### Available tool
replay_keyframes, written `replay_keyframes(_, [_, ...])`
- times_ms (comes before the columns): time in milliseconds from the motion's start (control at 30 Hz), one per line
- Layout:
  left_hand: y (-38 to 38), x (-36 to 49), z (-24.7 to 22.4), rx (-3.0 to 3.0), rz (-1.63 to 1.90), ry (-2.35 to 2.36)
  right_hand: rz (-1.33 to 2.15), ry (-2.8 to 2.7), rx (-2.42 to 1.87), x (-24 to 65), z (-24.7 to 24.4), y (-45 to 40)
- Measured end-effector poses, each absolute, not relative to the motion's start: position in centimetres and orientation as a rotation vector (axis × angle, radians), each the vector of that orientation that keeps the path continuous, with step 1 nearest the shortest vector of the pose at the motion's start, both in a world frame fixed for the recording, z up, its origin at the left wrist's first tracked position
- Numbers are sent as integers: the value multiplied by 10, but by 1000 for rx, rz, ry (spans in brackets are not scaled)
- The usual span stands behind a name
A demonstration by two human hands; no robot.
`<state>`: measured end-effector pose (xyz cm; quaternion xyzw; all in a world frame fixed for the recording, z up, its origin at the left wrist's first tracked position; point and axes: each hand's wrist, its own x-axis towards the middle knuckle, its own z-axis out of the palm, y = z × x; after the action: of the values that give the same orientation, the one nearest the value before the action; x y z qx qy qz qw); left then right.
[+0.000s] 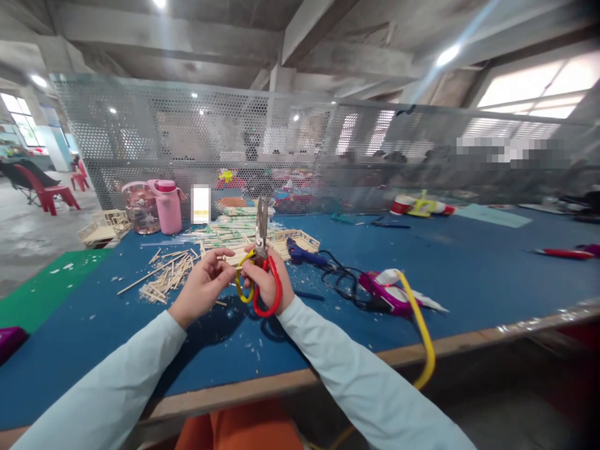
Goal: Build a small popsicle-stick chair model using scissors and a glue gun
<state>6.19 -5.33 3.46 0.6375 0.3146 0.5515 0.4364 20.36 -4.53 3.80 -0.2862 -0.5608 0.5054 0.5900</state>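
Observation:
My right hand [274, 286] is closed around a pair of scissors [261, 234]. One handle loop is red, the other yellow, and the blades point up, away from me. Close beside it, my left hand [204, 284] is closed in a pinch. A short, thin wooden stick [239, 267] shows at its fingertips and reaches to the right hand's fingers; its ends are partly hidden. Past the left hand lies a loose pile of short wooden sticks [171, 275]. Behind the scissors, a small wooden tray-like frame [297, 239] is partly covered by the right hand.
A blue glue gun [302, 253] and a purple one [387, 294] lie right of my hands, with black cords and a yellow tube [424, 337]. Pink bottle [169, 209] and bundled sticks [225, 231] stand or lie at the back before a perforated metal screen [173, 137].

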Motion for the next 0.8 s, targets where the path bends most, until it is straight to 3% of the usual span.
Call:
replay_keyframes(300, [-56, 65, 28, 1847, 1319, 1093, 1148, -1290, -670, 201, 36, -46])
replay_keyframes(533, [-59, 61, 39, 1681, 1620, 1090, 1167, -1418, -577, 192, 23, -52])
replay_keyframes(800, [-63, 61, 42, 1657, 1708, 1030, 1010, -1798, -526, 196, 19, -60])
